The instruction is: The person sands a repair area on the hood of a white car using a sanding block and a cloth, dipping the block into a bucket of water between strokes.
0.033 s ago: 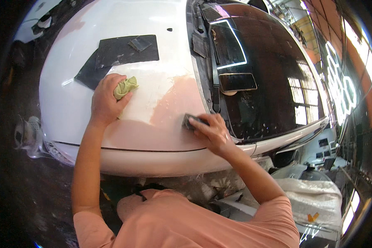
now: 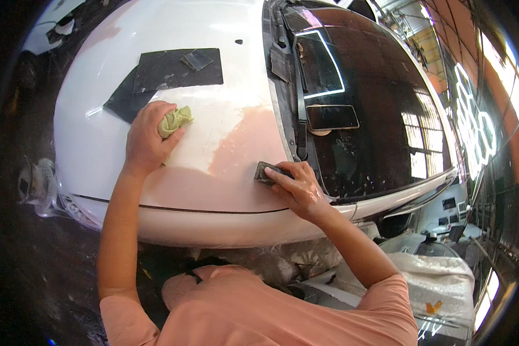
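Note:
My left hand (image 2: 147, 135) rests on the white car hood (image 2: 207, 29), fingers wrapped round a crumpled pale-green cloth (image 2: 175, 121). Just above it are two overlapping dark sheets (image 2: 173, 78), with a small glossy square piece (image 2: 197, 60) on the upper one. My right hand (image 2: 294, 190) grips a small dark-grey block (image 2: 264, 172), pressed on a matte pinkish patch (image 2: 233, 150) near the hood's windshield-side edge. The cloth's lower end lies on the hood beside my left thumb.
A phone (image 2: 333, 117) lies on the dark windshield (image 2: 380, 69), beside the wiper (image 2: 300, 109). A white woven sack (image 2: 432, 277) is at lower right, near grey clutter. A translucent plastic-covered object (image 2: 37, 187) sits beside the car's front left.

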`<state>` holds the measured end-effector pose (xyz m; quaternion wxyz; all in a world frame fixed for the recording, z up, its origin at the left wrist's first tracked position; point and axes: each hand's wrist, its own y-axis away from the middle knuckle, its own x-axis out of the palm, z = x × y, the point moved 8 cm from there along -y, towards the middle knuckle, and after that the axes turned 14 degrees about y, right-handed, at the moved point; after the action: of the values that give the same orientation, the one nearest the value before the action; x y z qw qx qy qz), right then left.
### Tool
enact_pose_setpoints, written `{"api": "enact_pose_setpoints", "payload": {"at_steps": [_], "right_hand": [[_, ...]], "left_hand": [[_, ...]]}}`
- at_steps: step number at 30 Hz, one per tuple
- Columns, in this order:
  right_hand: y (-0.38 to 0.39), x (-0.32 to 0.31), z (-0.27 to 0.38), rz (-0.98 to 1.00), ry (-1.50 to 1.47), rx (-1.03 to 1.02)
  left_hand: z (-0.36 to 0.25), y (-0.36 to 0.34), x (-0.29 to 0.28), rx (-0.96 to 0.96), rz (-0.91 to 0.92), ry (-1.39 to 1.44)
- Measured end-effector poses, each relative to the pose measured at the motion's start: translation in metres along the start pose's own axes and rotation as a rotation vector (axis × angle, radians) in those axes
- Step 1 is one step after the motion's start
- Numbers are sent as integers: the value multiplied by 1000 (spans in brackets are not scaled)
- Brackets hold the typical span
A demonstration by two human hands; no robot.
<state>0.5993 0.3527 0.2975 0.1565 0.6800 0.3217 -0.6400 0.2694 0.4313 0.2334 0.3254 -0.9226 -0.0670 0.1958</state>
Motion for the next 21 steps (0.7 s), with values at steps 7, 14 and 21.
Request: {"api": "enact_pose_setpoints", "payload": {"at_steps": [7, 14, 21], "right_hand": [[-86, 20, -65, -136, 115, 89], [2, 11, -14, 66, 115, -27], [-106, 17, -66, -150, 142, 113]], "left_hand": [[-8, -4, 20, -9, 13, -6], [-4, 4, 2, -25, -10, -41], [-8, -1, 18, -14, -7, 15]]}}
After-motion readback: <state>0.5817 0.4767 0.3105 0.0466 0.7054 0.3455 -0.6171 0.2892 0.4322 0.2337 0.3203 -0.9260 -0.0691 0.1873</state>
